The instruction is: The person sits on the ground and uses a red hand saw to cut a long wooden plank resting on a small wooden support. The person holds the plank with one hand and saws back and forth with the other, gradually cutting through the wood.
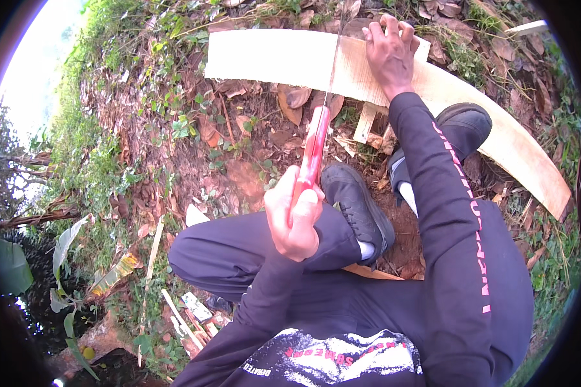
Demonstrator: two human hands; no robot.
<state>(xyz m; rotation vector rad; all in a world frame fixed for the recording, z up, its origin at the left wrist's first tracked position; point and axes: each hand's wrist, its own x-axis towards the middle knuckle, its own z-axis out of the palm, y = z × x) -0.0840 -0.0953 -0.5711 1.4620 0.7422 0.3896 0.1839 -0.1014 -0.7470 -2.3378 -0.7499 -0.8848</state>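
My left hand [294,213] is wrapped round the red handle [313,148] of a handsaw. Its thin blade [334,68] points away from me and lies across a long, pale wooden board [497,119], seen nearly edge-on. To the right of the blade, my right hand [392,55] grips the board near its far edge, with the fingers curled. The board's left part [265,55] is brightly lit. Beneath the board, a small wooden support piece [365,122] sticks out toward me.
My black shoes [358,209] stand on the ground near the board, the right one partly under my sleeve. Dry leaves [290,103] and green plants cover the ground. Wood strips [184,322] lie at lower left, beside a phone-like flat object [197,306].
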